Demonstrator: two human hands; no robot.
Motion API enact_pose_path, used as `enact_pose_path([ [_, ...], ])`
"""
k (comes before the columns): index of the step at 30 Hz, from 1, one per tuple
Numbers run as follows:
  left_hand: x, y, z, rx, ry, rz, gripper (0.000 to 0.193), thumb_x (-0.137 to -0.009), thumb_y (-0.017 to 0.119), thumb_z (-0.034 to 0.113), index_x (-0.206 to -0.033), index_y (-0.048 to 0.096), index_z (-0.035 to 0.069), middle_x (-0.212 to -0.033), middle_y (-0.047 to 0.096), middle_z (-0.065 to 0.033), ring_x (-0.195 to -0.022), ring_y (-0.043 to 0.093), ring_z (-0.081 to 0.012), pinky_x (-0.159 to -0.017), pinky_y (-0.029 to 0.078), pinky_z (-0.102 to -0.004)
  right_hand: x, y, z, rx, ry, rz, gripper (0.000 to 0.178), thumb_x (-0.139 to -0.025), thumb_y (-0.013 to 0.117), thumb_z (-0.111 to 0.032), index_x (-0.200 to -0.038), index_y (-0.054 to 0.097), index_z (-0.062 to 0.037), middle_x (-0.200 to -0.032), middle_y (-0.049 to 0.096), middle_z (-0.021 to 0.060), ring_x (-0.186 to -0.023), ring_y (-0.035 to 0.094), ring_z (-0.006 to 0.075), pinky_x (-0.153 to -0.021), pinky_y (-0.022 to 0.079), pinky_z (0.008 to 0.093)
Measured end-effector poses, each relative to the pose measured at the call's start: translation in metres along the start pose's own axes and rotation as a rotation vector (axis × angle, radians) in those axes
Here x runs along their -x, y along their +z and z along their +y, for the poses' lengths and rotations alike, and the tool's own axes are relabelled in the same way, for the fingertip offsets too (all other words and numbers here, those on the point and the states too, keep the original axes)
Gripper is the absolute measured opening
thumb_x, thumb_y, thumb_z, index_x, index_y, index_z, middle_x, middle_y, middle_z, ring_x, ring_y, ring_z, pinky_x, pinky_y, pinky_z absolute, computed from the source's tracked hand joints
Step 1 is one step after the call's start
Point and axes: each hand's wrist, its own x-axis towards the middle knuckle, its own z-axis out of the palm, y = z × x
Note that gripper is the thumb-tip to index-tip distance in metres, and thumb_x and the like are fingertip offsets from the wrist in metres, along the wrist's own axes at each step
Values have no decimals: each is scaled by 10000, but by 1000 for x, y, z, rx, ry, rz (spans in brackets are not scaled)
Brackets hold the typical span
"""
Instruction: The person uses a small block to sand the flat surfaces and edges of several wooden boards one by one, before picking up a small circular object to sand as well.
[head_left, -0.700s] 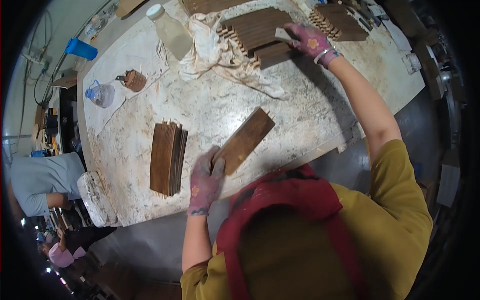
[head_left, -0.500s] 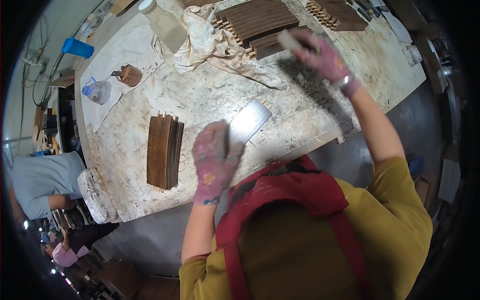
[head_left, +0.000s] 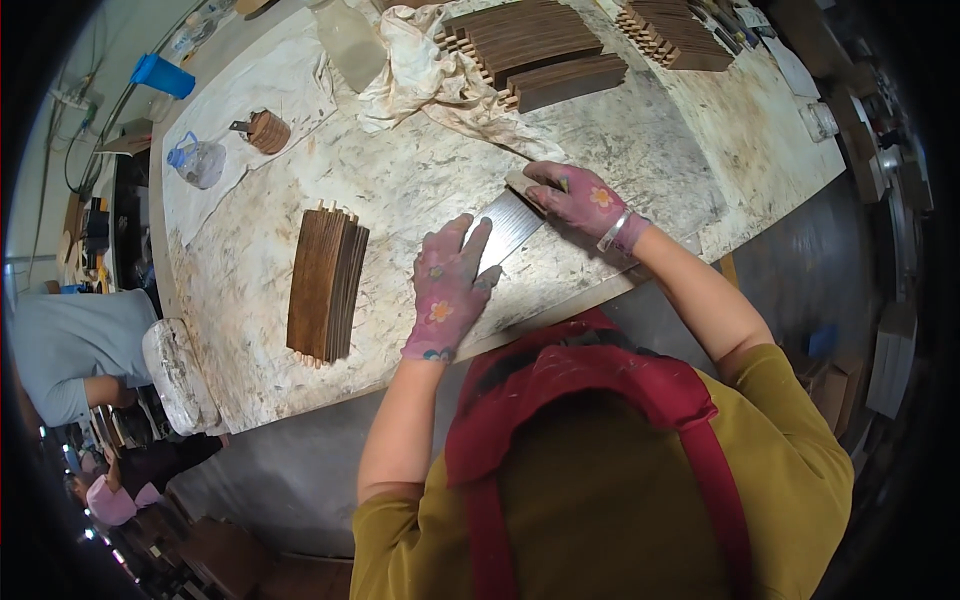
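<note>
A dark, glossy wooden slat (head_left: 512, 222) lies at a slant on the worktable in front of me, catching the light. Spread fingers of my left hand (head_left: 450, 285), in a pink flowered glove, rest over its near left end. My right hand (head_left: 580, 200), gloved alike, is closed round a small flat pale block (head_left: 523, 188) and presses it at the slat's far right end. Whether the block is a sanding pad I cannot tell. Left of my left hand stands a stack of brown slats (head_left: 325, 285) with pale dowels poking from the ends.
More doweled slats (head_left: 530, 50) are piled at the back, beside a stained white cloth (head_left: 405, 80) and a big cloudy jar (head_left: 348, 45). On the left are a clear plastic jug (head_left: 200, 163), a small brown pot (head_left: 268, 131) and a blue cup (head_left: 163, 75). Two other people are at the left.
My right hand has come down and leftward from above the rear slat pile, bringing the pale block onto the slat. My left hand has shifted slightly right, its fingers more spread.
</note>
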Motion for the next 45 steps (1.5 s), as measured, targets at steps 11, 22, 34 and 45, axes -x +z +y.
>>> enact_pose_path([
  [11,-11,-10,-5,15,-21,-124,546,-857,710,234,-1376,569,139,-1397,516,-153,-1229,496,-365,-1073,410,-425,70,-32,-2,104,-82,-146,436,-924,623,-327,-1259,608,-49,-1089,654,190,-1006,635,378,-895,499,421],
  [22,-54,-25,-48,289,53,-428,567,-899,690,242,-1438,522,192,-1220,554,-163,-1153,557,-340,-994,456,-393,51,95,-28,431,-769,-63,393,-778,697,-189,-1164,625,-215,-888,639,42,-820,655,254,-682,515,418],
  [34,-54,-26,-45,228,78,-436,585,-910,677,323,-1454,497,207,-1226,556,-159,-1148,549,-351,-996,451,-409,59,-22,19,613,-373,265,317,-839,688,-177,-1149,689,-110,-960,641,131,-854,635,303,-743,519,420],
  [45,-13,40,2,-284,227,120,546,-941,583,331,-1424,502,90,-1407,512,-204,-1321,471,-356,-1126,312,-506,39,-15,12,-103,-204,331,433,-913,707,-266,-1253,618,-14,-1180,645,140,-1076,626,268,-957,479,347],
])
